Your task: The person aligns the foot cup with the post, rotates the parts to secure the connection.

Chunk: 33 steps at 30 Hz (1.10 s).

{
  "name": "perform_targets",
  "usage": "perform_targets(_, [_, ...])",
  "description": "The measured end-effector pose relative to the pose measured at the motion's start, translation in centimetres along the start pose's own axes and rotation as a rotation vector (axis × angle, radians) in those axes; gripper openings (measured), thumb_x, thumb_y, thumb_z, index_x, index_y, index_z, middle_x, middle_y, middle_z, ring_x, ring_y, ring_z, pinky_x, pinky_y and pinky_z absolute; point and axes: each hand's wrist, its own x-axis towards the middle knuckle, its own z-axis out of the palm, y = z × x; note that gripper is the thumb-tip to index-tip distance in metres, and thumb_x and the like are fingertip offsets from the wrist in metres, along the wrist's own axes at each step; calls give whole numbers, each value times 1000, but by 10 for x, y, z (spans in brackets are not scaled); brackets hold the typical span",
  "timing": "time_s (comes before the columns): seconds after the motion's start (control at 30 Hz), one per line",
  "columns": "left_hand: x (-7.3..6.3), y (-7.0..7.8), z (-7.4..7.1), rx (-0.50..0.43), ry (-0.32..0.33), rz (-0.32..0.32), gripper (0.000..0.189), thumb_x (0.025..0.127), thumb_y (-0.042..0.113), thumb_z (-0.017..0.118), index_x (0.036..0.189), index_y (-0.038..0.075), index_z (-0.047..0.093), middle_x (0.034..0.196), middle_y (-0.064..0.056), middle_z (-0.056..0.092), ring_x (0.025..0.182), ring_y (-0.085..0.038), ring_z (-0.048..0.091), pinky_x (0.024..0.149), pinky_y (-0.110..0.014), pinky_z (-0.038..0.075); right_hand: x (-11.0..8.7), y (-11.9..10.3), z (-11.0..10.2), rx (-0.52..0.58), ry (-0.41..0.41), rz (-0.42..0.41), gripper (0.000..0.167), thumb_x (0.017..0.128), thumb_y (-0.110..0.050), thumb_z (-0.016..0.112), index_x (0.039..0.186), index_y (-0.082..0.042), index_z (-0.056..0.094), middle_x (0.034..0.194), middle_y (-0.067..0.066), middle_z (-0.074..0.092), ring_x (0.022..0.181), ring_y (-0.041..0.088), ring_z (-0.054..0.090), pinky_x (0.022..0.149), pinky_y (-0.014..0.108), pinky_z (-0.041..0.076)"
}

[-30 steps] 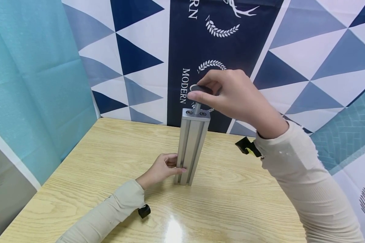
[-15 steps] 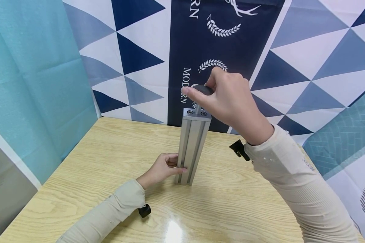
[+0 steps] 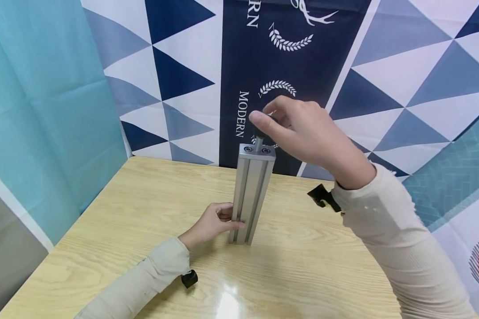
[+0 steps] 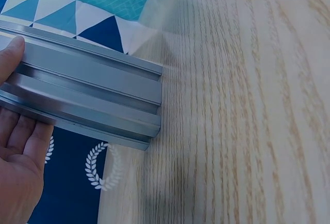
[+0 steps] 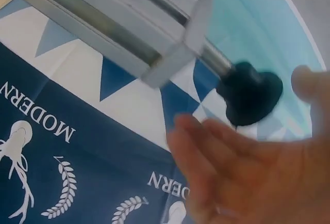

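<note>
An aluminium profile point(image 3: 252, 186) stands upright on the wooden table, its lower end at the tabletop. My left hand point(image 3: 212, 222) grips it low down, thumb on the near face and fingers behind. A metal end plate point(image 3: 257, 155) with two bolts caps the top. From its middle rises a metal stem point(image 5: 216, 59) with a black levelling foot point(image 5: 252, 95) on its end. Around that foot my right hand point(image 3: 303, 128) hovers. In the right wrist view its fingers point(image 5: 206, 152) are spread and apart from the foot, with the thumb on the other side.
The wooden table point(image 3: 323, 266) extends around the profile. Behind it hangs a patterned cloth point(image 3: 187, 79), and a turquoise curtain point(image 3: 44, 88) is at the left. Black wrist mounts sit on the left cuff point(image 3: 189, 278) and right cuff point(image 3: 323, 197).
The right hand has turned at the levelling foot, first one way and then back, and its fingers have loosened from it. The left hand and the profile have stayed in place.
</note>
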Motion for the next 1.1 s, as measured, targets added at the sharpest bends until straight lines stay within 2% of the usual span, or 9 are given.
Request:
perform_targets(0.1, [1, -1, 0, -4, 2, -7, 42, 83, 8, 75, 122, -3, 61, 108, -17, 70, 96, -17, 69, 84, -31, 56, 1, 10, -9, 54, -149, -122, 51, 102, -44, 38, 142, -13, 44, 138, 6, 52, 123, 24, 50, 102, 50, 39])
perform_targets(0.2, [3, -1, -1, 8, 5, -12, 44, 83, 10, 76, 123, -1, 61, 108, -16, 70, 97, -18, 68, 85, -31, 55, 4, 20, -17, 82, -258, -274, 47, 105, -30, 35, 150, -16, 31, 153, 4, 33, 139, 23, 33, 111, 51, 29])
perform_targets(0.37, [2, 1, -1, 21, 9, -18, 44, 83, 10, 76, 123, 1, 62, 106, -15, 71, 98, -20, 68, 85, -32, 55, 9, 31, -24, 99, -298, -450, 45, 105, -13, 36, 149, -15, 35, 157, 3, 26, 145, 18, 21, 115, 49, 24])
perform_targets(0.53, [1, 1, -1, 15, 14, -19, 43, 83, 10, 75, 123, 1, 62, 106, -15, 71, 98, -20, 68, 85, -32, 55, 12, 32, -28, 98, -316, -461, 45, 104, -10, 39, 148, -18, 38, 156, 1, 29, 134, 16, 36, 100, 37, 39])
perform_targets(0.7, [1, -1, -2, 17, 17, -21, 43, 83, 10, 76, 123, 1, 62, 106, -15, 71, 98, -20, 68, 85, -31, 55, 14, 35, -25, 112, -331, -483, 47, 102, -5, 42, 147, -15, 39, 151, 2, 38, 128, 13, 41, 97, 33, 41])
perform_targets(0.8, [0, -2, -1, 18, 18, -22, 44, 83, 11, 76, 123, 0, 62, 107, -15, 70, 98, -19, 68, 84, -31, 55, 16, 37, -22, 95, -311, -513, 47, 101, -2, 44, 146, -14, 42, 141, 2, 49, 86, 10, 56, 82, 28, 44])
perform_targets(0.9, [0, -2, -1, 17, 17, -21, 44, 83, 11, 76, 123, 0, 62, 106, -15, 70, 98, -19, 68, 84, -31, 56, 16, 38, -20, 72, -268, -530, 46, 100, -1, 46, 143, -14, 45, 127, 2, 56, 54, 10, 38, 64, 25, 40])
perform_targets(0.97, [-1, -3, -1, 17, 16, -19, 44, 83, 11, 76, 122, 0, 62, 106, -15, 70, 98, -19, 68, 84, -31, 56, 15, 38, -19, 52, -236, -529, 44, 99, -2, 49, 141, -13, 48, 122, 2, 58, 54, 10, 39, 62, 25, 40])
perform_targets(1.1, [-1, -3, -1, 17, 16, -17, 43, 83, 11, 76, 122, 0, 62, 106, -15, 70, 98, -19, 68, 84, -32, 56, 13, 34, -18, 28, -181, -457, 39, 98, -11, 56, 137, -14, 54, 122, 1, 63, 74, 10, 55, 69, 29, 45])
